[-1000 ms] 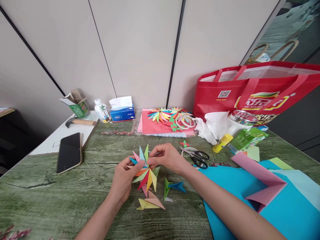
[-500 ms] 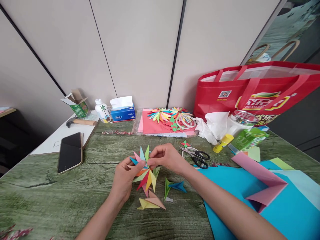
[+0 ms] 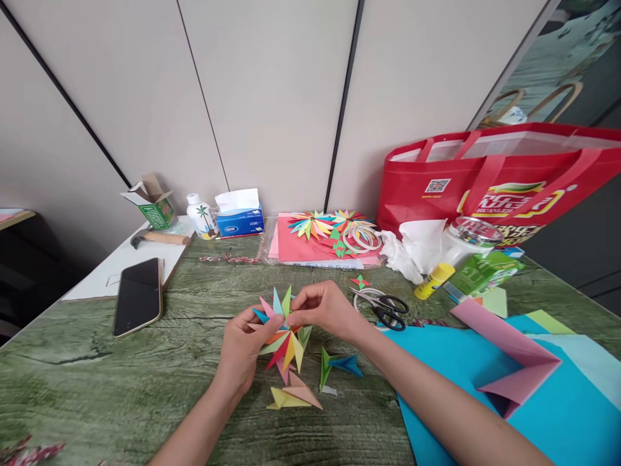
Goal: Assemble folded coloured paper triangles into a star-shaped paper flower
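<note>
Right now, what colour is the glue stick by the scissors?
Yellow, best seen in the head view.

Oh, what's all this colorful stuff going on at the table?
Someone is holding a many-pointed folded-paper star with both hands, the left hand on its left side and the right hand pinching near its top. Loose folded pieces lie just below it. Black-handled scissors rest to the right, and two finished-looking stars sit at the back on red paper.

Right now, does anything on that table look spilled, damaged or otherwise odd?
Nothing looks spilled. The hammer on the left seems out of place around something as delicate as the paper star, and white tissues lie crumpled beside the jar.
</note>
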`<state>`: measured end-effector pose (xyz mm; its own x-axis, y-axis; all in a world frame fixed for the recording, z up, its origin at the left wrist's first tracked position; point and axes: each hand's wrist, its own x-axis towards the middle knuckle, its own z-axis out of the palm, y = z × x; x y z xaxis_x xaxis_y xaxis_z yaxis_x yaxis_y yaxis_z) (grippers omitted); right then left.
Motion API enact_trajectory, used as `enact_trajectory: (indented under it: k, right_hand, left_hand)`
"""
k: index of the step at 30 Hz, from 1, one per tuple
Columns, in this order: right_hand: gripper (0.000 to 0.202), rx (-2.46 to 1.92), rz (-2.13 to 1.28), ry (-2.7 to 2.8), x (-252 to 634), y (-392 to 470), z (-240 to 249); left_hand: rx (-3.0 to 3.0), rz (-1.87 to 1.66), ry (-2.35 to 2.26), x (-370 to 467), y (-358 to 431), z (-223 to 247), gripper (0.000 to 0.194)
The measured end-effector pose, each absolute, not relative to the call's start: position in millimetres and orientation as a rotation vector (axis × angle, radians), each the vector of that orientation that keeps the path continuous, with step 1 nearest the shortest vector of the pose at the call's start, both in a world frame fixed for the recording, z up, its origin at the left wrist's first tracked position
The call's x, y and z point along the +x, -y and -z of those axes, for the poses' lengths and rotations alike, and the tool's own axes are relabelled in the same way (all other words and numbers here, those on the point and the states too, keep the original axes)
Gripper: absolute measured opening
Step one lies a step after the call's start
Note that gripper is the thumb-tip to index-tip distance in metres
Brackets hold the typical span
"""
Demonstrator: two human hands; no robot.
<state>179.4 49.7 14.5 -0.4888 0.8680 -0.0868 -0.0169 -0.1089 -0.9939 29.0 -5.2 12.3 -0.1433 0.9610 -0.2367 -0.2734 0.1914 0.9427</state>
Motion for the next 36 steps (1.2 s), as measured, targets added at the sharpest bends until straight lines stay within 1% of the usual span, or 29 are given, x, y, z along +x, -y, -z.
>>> enact_trajectory:
  k: [7,12,18,27,34,36]
  right_hand:
    - [0.039,-0.978,-1.701,1.489,177.7,-48.2,-16.1]
    - [0.048,-0.937,-1.658,1.447,176.7,-47.0,-15.8]
    - [0.04,-0.895,-1.645,1.541,177.4,-45.8,-16.8]
    - [0.034,-0.889,-1.645,1.659,178.5,-45.7,-18.7]
    - [0.034,-0.975,-1.688,1.59,178.0,-44.5,-20.4]
    - [0.031,-0.963,-1.651,1.645,177.3,-43.5,-20.2]
  left_hand:
    - [0.774,-1.29,-1.286,28.7,5.7,-13.5,0.025]
    - [0.746,-1.283,-1.32,30.1,5.3,-15.8,0.026]
    - [0.708,-1.281,-1.304,30.3,5.5,-17.1,0.026]
    - [0.699,-1.254,-1.288,28.4,5.9,-10.9,0.025]
    - [0.739,-1.248,-1.344,29.7,6.5,-10.5,0.024]
    - [0.735,-1.252,-1.342,29.8,6.7,-10.2,0.024]
